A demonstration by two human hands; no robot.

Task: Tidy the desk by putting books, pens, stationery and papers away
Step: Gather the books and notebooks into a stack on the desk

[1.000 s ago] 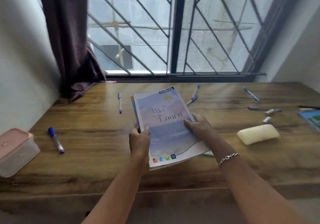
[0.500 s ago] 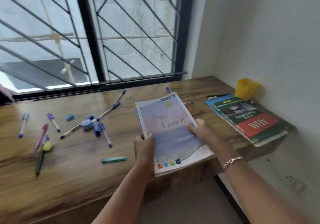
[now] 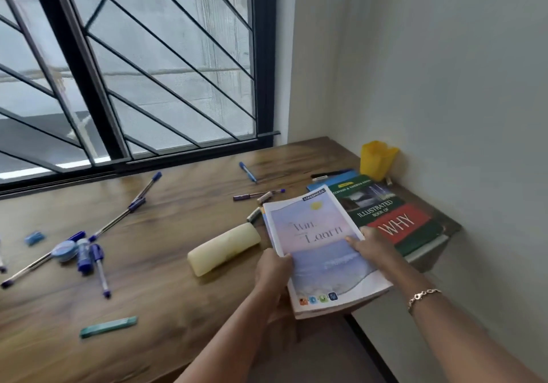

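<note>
I hold a pale lilac workbook, with thinner books under it, in both hands above the desk's right front edge. My left hand grips its left edge. My right hand pinches its right edge, thumb on the cover. Just right of it, a green and red "WHY" book lies on a blue book in the desk's right corner. Several pens and markers lie scattered over the wooden desk.
A yellow pen cup stands in the corner by the white wall. A cream pencil case lies left of the held books. A teal eraser bar, a blue tape roll and a blue sharpener lie further left.
The view has swung to the right, and both hands have carried the workbook stack rightward along the desk, up beside the WHY book. The grip on it is unchanged.
</note>
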